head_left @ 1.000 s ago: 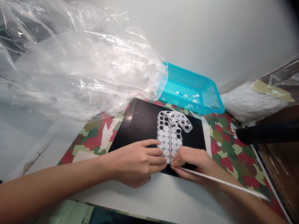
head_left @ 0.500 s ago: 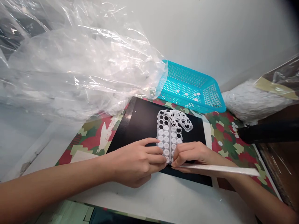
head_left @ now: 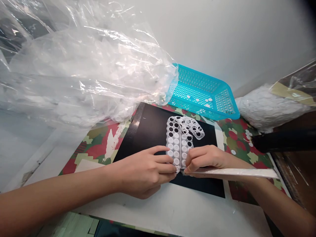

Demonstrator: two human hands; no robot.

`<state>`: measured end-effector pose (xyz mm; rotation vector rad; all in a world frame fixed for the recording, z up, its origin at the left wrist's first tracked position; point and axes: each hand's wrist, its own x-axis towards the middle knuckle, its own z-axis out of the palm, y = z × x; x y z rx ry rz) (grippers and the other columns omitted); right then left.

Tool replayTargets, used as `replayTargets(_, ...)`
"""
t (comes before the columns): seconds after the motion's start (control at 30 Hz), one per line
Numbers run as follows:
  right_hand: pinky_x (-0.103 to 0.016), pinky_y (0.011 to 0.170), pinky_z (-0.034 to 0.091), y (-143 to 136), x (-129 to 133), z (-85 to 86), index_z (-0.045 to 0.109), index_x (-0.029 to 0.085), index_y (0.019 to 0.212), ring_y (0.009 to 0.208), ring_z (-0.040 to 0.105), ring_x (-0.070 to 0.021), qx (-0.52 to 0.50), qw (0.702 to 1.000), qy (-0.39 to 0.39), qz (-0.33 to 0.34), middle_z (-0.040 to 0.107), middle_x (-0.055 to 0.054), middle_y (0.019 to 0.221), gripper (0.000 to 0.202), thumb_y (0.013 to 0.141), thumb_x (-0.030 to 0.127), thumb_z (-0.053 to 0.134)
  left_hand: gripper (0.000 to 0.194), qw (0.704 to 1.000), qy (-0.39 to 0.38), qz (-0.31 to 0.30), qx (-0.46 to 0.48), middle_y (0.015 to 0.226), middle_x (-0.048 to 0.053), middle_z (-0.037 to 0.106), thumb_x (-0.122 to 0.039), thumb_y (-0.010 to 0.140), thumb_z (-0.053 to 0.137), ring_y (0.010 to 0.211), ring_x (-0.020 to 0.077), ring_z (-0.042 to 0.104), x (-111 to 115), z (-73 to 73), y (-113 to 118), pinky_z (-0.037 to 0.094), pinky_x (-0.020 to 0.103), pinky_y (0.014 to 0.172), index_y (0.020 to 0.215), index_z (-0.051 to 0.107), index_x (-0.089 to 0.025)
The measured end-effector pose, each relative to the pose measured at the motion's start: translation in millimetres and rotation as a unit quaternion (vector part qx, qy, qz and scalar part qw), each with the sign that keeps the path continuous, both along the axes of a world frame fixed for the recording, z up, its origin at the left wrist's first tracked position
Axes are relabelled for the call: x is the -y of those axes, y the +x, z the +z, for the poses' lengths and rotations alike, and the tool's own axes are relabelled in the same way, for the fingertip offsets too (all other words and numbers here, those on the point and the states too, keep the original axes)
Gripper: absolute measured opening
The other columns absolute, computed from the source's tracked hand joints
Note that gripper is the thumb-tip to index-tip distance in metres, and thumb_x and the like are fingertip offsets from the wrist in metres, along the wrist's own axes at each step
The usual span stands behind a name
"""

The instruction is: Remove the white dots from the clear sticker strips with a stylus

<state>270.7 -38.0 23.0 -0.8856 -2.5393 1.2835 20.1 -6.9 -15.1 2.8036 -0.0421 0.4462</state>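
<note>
A white moulded sheet of round discs lies on a black mat. Its top rows are bare rings, and a strip of white ring webbing curls over at the upper right. With fingers stretched out, my left hand presses on the sheet's left and lower edge. My right hand is closed at the lower right edge, pinching a long flat white stick that points out to the right. What the stick's near tip touches is hidden by my fingers.
A blue plastic basket with several small white discs stands behind the mat. Clear plastic bags bulge at the left, and another filled bag sits at the right. A black tube juts in above a camouflage-patterned cover with loose discs.
My right hand has shifted slightly up and right, and the outer end of the white stick has swung up a little. My left hand keeps its place on the sheet.
</note>
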Motion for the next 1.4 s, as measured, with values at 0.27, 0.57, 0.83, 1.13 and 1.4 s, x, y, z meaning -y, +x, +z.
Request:
replayTargets(0.27, -0.022, 0.065, 0.042, 2.7, 3.9, 0.8, 0.069, 0.015, 0.088, 0.074, 0.056, -0.0119, 0.022, 0.999, 0.029, -0.003, 0.062, -0.006, 0.084, 0.019, 0.093, 0.018, 0.051, 0.034, 1.0, 0.002, -0.003, -0.012, 0.115, 0.004, 0.064, -0.013, 0.085, 0.045, 0.107, 0.0166, 0.053, 0.2, 0.6, -0.3, 0.021, 0.038, 0.113, 0.116, 0.059, -0.014)
replayTargets(0.57, -0.022, 0.055, 0.042, 4.5, 53.7, -22.7, 0.058, 0.019, 0.077, 0.064, 0.056, -0.0124, -0.083, 0.941, -0.025, -0.328, 0.061, 0.0, 0.072, 0.009, 0.086, 0.017, 0.06, 0.032, 1.0, 0.022, -0.007, 0.0, 0.11, 0.006, 0.066, -0.019, 0.081, 0.048, 0.1, 0.0198, 0.055, 1.4, -1.9, 2.1, 0.031, 0.039, 0.107, 0.111, 0.06, -0.014)
replayTargets(0.83, -0.022, 0.053, 0.04, -15.5, 76.8, -38.7, 0.055, 0.02, 0.078, 0.058, 0.051, -0.0106, -0.072, 0.921, 0.063, -0.377, 0.055, 0.001, 0.067, 0.011, 0.082, 0.009, 0.056, 0.049, 1.0, -0.008, 0.0, -0.018, 0.134, 0.006, 0.054, -0.024, 0.084, 0.044, 0.121, 0.0208, 0.046, 7.9, -2.9, 9.7, 0.021, 0.04, 0.113, 0.13, 0.048, -0.011)
replayTargets(1.13, -0.023, 0.056, 0.044, -16.4, 74.5, -38.2, 0.054, 0.02, 0.082, 0.062, 0.055, -0.0113, -0.074, 0.935, 0.135, -0.319, 0.059, -0.001, 0.071, 0.016, 0.081, 0.003, 0.056, 0.05, 1.0, -0.015, -0.006, -0.023, 0.136, 0.005, 0.052, -0.026, 0.084, 0.044, 0.124, 0.0208, 0.046, 6.8, -5.3, 8.0, 0.016, 0.039, 0.114, 0.132, 0.047, -0.012)
replayTargets(1.4, -0.023, 0.057, 0.045, -23.4, 73.0, -36.9, 0.055, 0.018, 0.083, 0.062, 0.056, -0.0119, -0.067, 0.932, 0.219, -0.282, 0.061, -0.003, 0.071, 0.017, 0.081, 0.001, 0.054, 0.051, 1.0, -0.017, -0.005, -0.016, 0.133, 0.006, 0.055, -0.026, 0.082, 0.045, 0.121, 0.0219, 0.049, 7.2, -4.8, 9.1, 0.017, 0.039, 0.114, 0.131, 0.049, -0.01)
